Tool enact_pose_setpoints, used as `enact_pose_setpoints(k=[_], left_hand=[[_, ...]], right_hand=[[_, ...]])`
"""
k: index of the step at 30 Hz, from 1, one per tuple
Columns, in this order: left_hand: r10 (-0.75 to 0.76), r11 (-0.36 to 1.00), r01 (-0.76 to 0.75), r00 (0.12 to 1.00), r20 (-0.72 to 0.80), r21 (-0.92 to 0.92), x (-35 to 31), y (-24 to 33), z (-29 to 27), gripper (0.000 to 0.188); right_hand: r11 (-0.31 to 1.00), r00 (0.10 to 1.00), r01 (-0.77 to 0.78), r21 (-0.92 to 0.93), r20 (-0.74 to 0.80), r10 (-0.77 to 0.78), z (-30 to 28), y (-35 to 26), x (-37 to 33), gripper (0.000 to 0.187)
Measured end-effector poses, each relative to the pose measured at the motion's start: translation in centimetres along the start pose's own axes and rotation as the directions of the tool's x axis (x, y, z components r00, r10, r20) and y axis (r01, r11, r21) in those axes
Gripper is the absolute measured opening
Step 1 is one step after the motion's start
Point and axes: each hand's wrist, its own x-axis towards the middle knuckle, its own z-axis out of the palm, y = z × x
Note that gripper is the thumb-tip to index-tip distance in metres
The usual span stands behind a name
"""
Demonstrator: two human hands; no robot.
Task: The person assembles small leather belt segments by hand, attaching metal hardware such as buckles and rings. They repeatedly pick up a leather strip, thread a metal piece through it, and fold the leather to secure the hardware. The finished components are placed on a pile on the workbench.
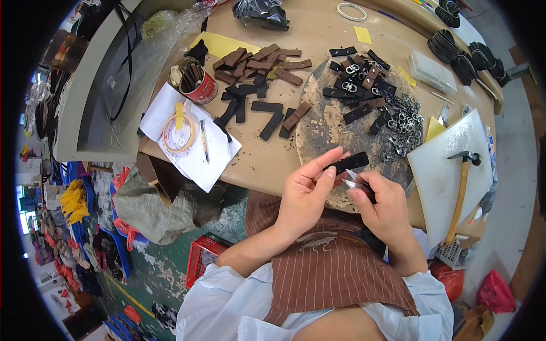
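Your left hand (307, 190) pinches a short black leather strap (348, 163) between thumb and forefinger, holding it level above the near edge of a round, stained work slab (330, 128). Your right hand (388, 211) sits just beside it, fingers curled together around a small metal tool (354, 180) whose bright tip touches or nearly touches the strap's lower edge; you cannot tell from here which it is, nor exactly what kind of tool it is.

On the slab, farther from you, lie more black and brown straps, some already carrying silver buckles (359, 74), and a loose heap of buckles (405, 125) rests on its right side. To the left on the wooden table (318, 31) is a scatter of plain brown and black strips (259, 62), a red tin (198, 84) and a sheet of white paper (196, 150) with a tape roll. A hammer (462, 190) lies on a white board (441, 170) to your right.

To do this step well, it seems wise to keep the strap pinched close to the point being worked so it cannot flex, hold your left fingertips clear of the metal tip, and steady both wrists against your lap or the table edge.
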Motion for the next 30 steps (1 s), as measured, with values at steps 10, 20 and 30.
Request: enact_pose_setpoints(k=[10, 20, 30], left_hand=[[0.038, 0.999, -0.04, 0.998, 0.052, 0.033, -0.3, 0.1, 0.5, 0.032], [0.149, 0.904, -0.205, 0.974, 0.173, 0.376, -0.8, -0.4, 0.0, 0.032], [0.098, 0.99, -0.097, 0.995, -0.004, 0.1, -0.3, 0.3, 0.6, 0.032]], right_hand=[[0.994, 1.0, 0.023, -0.107, -0.015, -0.025, 0.1, 0.1, 0.0, 0.02], [0.208, 0.639, -0.765, 0.61, 0.76, 0.123, -1.0, 3.9, -0.3, 0.022], [0.994, 0.998, 0.005, -0.112, -0.054, -0.011, -1.3, 0.8, -0.2, 0.021]])
